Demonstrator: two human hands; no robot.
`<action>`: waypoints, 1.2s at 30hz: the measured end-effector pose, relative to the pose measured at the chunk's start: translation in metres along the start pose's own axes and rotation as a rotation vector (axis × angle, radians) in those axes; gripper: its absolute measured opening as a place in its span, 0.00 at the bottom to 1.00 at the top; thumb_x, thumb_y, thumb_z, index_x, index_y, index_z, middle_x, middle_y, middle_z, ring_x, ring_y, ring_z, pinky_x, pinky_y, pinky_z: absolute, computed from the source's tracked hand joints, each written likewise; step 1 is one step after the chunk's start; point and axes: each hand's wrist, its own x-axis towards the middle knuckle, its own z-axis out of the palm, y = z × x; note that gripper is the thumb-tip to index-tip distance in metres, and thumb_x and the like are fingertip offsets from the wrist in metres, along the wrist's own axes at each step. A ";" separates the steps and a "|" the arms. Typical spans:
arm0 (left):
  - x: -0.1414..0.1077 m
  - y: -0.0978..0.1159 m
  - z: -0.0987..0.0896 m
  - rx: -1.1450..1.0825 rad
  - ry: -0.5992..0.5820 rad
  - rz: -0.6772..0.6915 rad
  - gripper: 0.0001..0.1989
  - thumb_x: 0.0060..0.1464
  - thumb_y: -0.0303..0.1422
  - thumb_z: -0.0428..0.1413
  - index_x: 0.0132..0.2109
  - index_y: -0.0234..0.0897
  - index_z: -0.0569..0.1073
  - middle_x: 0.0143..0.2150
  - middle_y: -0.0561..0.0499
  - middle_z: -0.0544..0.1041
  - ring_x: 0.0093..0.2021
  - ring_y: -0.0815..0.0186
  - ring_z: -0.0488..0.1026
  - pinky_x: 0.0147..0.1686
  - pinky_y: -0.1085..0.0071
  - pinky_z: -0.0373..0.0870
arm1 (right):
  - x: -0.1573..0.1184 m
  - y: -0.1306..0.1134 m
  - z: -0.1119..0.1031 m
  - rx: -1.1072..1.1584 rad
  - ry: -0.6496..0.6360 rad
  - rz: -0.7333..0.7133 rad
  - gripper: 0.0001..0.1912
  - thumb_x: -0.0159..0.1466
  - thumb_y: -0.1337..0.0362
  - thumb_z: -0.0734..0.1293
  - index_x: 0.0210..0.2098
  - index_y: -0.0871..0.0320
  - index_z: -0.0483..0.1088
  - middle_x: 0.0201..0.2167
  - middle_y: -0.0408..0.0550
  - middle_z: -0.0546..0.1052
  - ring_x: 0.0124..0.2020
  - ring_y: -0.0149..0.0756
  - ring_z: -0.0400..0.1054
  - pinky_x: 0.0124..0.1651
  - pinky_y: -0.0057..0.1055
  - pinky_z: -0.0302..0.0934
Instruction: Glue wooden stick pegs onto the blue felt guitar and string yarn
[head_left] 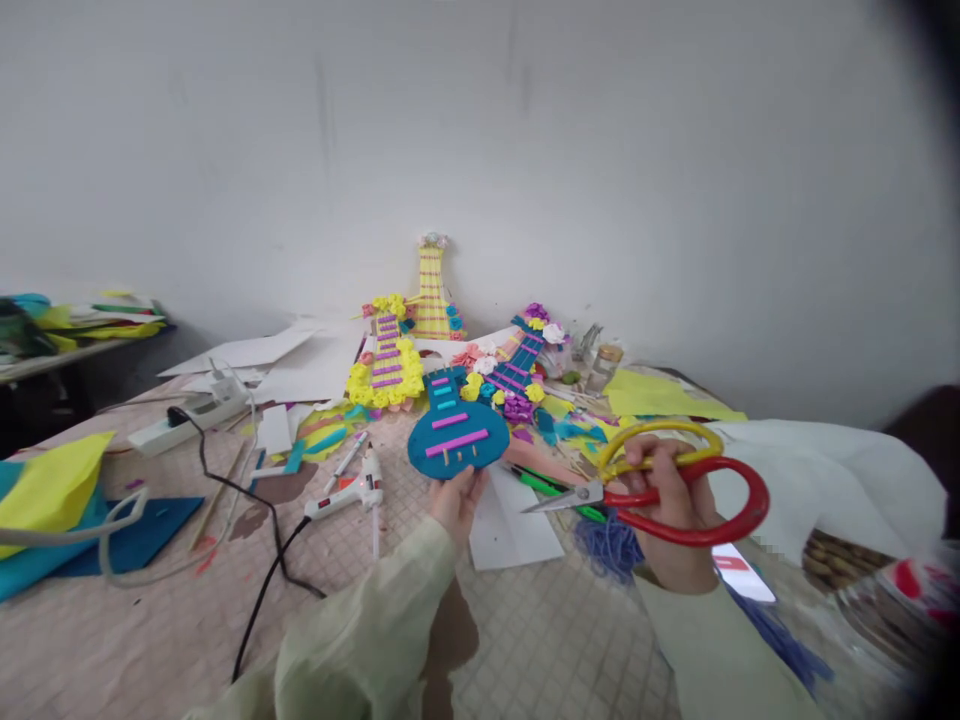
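My left hand (456, 502) pinches the lower edge of a blue guitar-shaped piece (427, 455), holding it upright with its face toward me. Purple and light-blue strips cross this piece, and small wooden pegs stick out near its bottom. In my right hand (679, 510) is a pair of scissors (592, 494) with one yellow and one red handle, the blades pointing left toward the blue piece but apart from it. Below the blades, white paper (514, 530) and a tangle of blue-purple yarn (611, 545) lie on the table.
A glue gun (349, 497) and its black cable lie left of centre, near a power strip (187, 420). Decorated guitar shapes (431, 290) lean at the back. Coloured sheets (56, 490) are at the left; a phone (742, 573) and plastic jar (892, 605) are at the right.
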 end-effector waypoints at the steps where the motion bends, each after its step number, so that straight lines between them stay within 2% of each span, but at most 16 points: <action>1: 0.000 -0.002 -0.002 0.010 -0.010 0.006 0.16 0.46 0.13 0.52 0.38 0.37 0.66 0.31 0.53 0.75 0.30 0.70 0.75 0.35 0.71 0.74 | 0.004 0.000 0.003 0.030 0.010 0.023 0.09 0.59 0.60 0.60 0.26 0.56 0.58 0.25 0.40 0.62 0.18 0.24 0.51 0.17 0.23 0.47; 4: 0.000 -0.008 -0.012 0.054 -0.013 -0.007 0.18 0.42 0.12 0.53 0.38 0.37 0.66 0.29 0.53 0.76 0.29 0.68 0.75 0.35 0.70 0.74 | 0.017 0.005 0.011 0.085 0.001 0.037 0.12 0.58 0.58 0.60 0.22 0.57 0.59 0.21 0.39 0.62 0.16 0.23 0.50 0.16 0.23 0.43; 9: 0.000 -0.010 -0.026 0.090 0.015 -0.002 0.18 0.40 0.12 0.53 0.35 0.37 0.65 0.25 0.54 0.75 0.26 0.66 0.75 0.37 0.61 0.74 | 0.035 0.018 0.031 -0.012 -0.006 -0.027 0.12 0.58 0.61 0.59 0.20 0.57 0.59 0.19 0.39 0.63 0.17 0.24 0.51 0.18 0.24 0.44; 12: -0.002 -0.006 -0.027 0.087 0.031 0.035 0.19 0.37 0.12 0.53 0.34 0.38 0.64 0.25 0.56 0.74 0.25 0.67 0.74 0.39 0.58 0.73 | 0.044 0.023 0.044 -0.057 -0.023 -0.099 0.12 0.58 0.63 0.58 0.20 0.57 0.59 0.17 0.39 0.63 0.16 0.25 0.51 0.18 0.25 0.45; 15: -0.007 -0.002 -0.027 0.083 0.022 0.064 0.20 0.35 0.14 0.55 0.35 0.38 0.65 0.28 0.56 0.75 0.29 0.66 0.74 0.40 0.57 0.72 | 0.048 0.027 0.054 -0.097 -0.057 -0.184 0.11 0.59 0.63 0.58 0.20 0.56 0.59 0.16 0.39 0.63 0.17 0.28 0.55 0.20 0.27 0.49; 21: -0.018 -0.002 -0.029 0.109 -0.023 0.133 0.24 0.30 0.19 0.60 0.39 0.39 0.66 0.30 0.54 0.76 0.32 0.61 0.75 0.39 0.53 0.72 | 0.047 0.026 0.056 -0.125 -0.045 -0.263 0.07 0.57 0.66 0.59 0.22 0.54 0.60 0.15 0.39 0.64 0.17 0.31 0.57 0.22 0.31 0.53; 26: -0.016 -0.008 -0.032 0.141 0.078 -0.067 0.20 0.34 0.13 0.54 0.36 0.36 0.67 0.25 0.54 0.75 0.28 0.64 0.75 0.40 0.55 0.72 | 0.048 0.028 0.051 -0.101 -0.128 -0.260 0.05 0.56 0.65 0.59 0.23 0.54 0.61 0.15 0.39 0.65 0.17 0.30 0.58 0.25 0.33 0.55; 29: -0.013 -0.010 -0.034 0.164 0.124 -0.177 0.20 0.38 0.12 0.51 0.39 0.35 0.67 0.25 0.52 0.75 0.30 0.63 0.76 0.41 0.57 0.72 | 0.047 0.034 0.049 -0.148 -0.199 -0.244 0.07 0.57 0.65 0.59 0.23 0.54 0.60 0.16 0.40 0.65 0.18 0.30 0.58 0.27 0.32 0.56; 36: -0.011 -0.011 -0.033 0.196 0.161 -0.210 0.21 0.42 0.11 0.50 0.43 0.33 0.67 0.33 0.47 0.76 0.33 0.63 0.76 0.41 0.61 0.73 | 0.042 0.056 0.049 -0.197 -0.360 -0.209 0.10 0.61 0.61 0.59 0.23 0.54 0.59 0.17 0.38 0.64 0.18 0.27 0.57 0.23 0.29 0.54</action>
